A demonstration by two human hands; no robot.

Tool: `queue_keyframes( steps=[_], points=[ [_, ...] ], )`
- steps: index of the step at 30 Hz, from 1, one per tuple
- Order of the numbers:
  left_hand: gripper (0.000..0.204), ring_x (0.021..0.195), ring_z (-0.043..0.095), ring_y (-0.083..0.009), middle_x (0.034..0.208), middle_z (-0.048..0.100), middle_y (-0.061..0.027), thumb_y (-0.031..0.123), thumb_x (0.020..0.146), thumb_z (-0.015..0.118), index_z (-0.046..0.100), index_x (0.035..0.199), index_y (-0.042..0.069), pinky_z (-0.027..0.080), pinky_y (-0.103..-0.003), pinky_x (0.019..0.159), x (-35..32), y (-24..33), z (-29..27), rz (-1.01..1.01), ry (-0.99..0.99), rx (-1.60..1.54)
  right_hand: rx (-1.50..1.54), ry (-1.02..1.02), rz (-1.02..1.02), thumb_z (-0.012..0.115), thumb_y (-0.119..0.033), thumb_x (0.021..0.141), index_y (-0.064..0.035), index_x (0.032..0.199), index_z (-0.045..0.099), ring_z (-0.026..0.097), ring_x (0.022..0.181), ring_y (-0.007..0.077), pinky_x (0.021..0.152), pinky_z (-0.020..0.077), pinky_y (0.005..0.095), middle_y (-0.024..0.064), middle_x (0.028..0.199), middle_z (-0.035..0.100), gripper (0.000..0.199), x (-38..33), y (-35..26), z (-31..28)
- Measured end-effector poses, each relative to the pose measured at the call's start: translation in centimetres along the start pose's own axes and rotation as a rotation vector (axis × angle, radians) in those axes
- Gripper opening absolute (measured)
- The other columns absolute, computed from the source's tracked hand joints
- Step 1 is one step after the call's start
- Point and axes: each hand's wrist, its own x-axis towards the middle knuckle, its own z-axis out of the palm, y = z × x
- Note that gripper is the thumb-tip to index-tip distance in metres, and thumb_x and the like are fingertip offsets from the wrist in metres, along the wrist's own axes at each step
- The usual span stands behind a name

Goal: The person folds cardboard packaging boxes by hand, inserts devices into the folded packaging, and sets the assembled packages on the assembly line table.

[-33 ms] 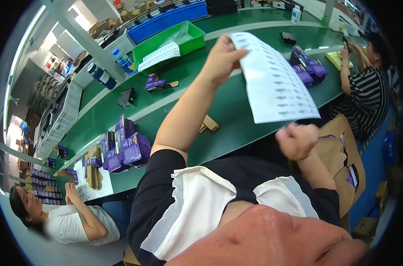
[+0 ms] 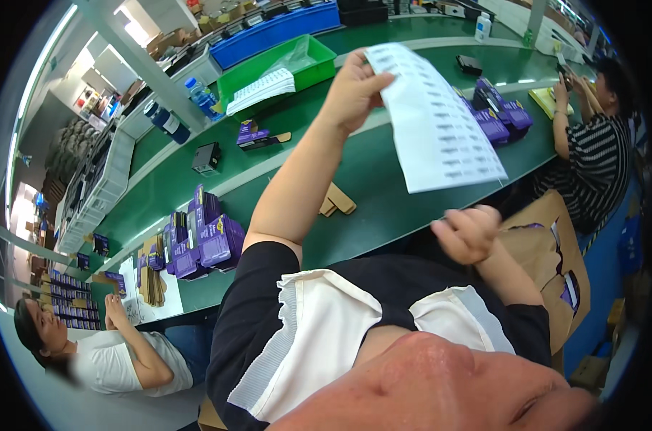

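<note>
Held up over the green table is a white sheet of printed labels (image 2: 437, 118), pinched at its upper left corner by my left hand (image 2: 353, 92). It hangs down to the right, slightly curved. My right hand (image 2: 468, 233) is below the sheet's lower edge, apart from it, near my body. Its fingers are curled in, and whatever may be between them is hidden. On the table between my arms lie small flat brown cardboard pieces (image 2: 338, 200).
Purple boxes (image 2: 204, 237) are heaped left of me, with more purple boxes (image 2: 502, 115) at the right. A green bin (image 2: 319, 65) holds other label sheets. A large brown carton (image 2: 541, 251) stands at my right. Co-workers sit at left (image 2: 118, 352) and right (image 2: 599, 151).
My left hand and the label sheet have shifted slightly up and to the left. My right hand has moved a little left, its fingers looking somewhat looser.
</note>
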Motion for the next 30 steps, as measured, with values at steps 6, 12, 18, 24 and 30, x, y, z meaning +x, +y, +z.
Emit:
queue_keyframes(
  steps=[6, 12, 18, 24, 30],
  points=[
    [0.056, 0.094, 0.065, -0.0223, 0.112, 0.061, -0.0145, 0.000, 0.085, 0.060, 0.027, 0.130, 0.004, 0.056, -0.035, 0.076, 1.3, 1.9, -7.6, 0.125, 0.068, -0.032, 1.858, 0.141, 1.077, 0.047, -0.075, 0.079, -0.0031, 0.146, 0.014, 0.042, 0.127, 0.0263, 0.101, 0.0382, 0.0412, 0.0127, 0.143, 0.035, 0.104, 4.2, 4.9, 10.7],
    [0.050, 0.091, 0.064, -0.0190, 0.102, 0.064, -0.0132, 0.005, 0.086, 0.060, 0.034, 0.130, 0.004, 0.055, -0.031, 0.065, 2.9, -1.1, -16.0, -0.108, 0.271, 0.465, 1.381, 0.425, 1.423, 0.055, 0.004, 0.086, 0.0012, 0.132, 0.038, 0.056, 0.112, 0.0251, 0.092, 0.0485, 0.0393, 0.0157, 0.126, 0.054, 0.049, 7.1, 14.2, 21.0],
    [0.058, 0.119, 0.046, -0.0322, 0.125, 0.054, -0.0134, 0.027, 0.075, 0.071, 0.050, 0.126, 0.010, 0.036, -0.045, 0.101, 2.3, -0.4, -26.6, 0.005, 0.420, 2.094, 1.046, -0.207, 1.453, 0.061, 0.002, 0.080, 0.0011, 0.120, 0.046, 0.065, 0.090, 0.0258, 0.074, 0.0549, 0.0379, 0.0163, 0.107, 0.062, 0.043, 9.7, 24.0, 25.8],
    [0.052, 0.122, 0.047, -0.0308, 0.121, 0.056, -0.0103, 0.022, 0.078, 0.068, 0.050, 0.125, 0.012, 0.030, -0.055, 0.104, 1.3, -1.1, -32.1, -0.305, 0.332, 2.288, 0.731, -0.441, 0.820, 0.067, -0.016, 0.080, 0.0011, 0.141, 0.035, 0.054, 0.113, 0.0221, 0.096, 0.0412, 0.0314, 0.0163, 0.126, 0.055, 0.071, 19.4, 25.1, 28.6],
    [0.017, 0.090, 0.065, -0.0336, 0.093, 0.067, -0.0124, 0.015, 0.083, 0.053, 0.062, 0.097, 0.009, 0.050, -0.047, 0.081, 3.6, 1.0, -35.1, -0.305, 0.384, 2.207, 1.839, -0.139, 0.932, 0.053, 0.004, 0.086, -0.0074, 0.132, 0.041, 0.065, 0.097, 0.0280, 0.083, 0.0551, 0.0430, 0.0138, 0.112, 0.062, 0.049, 26.0, 25.6, 31.5]
  ],
)
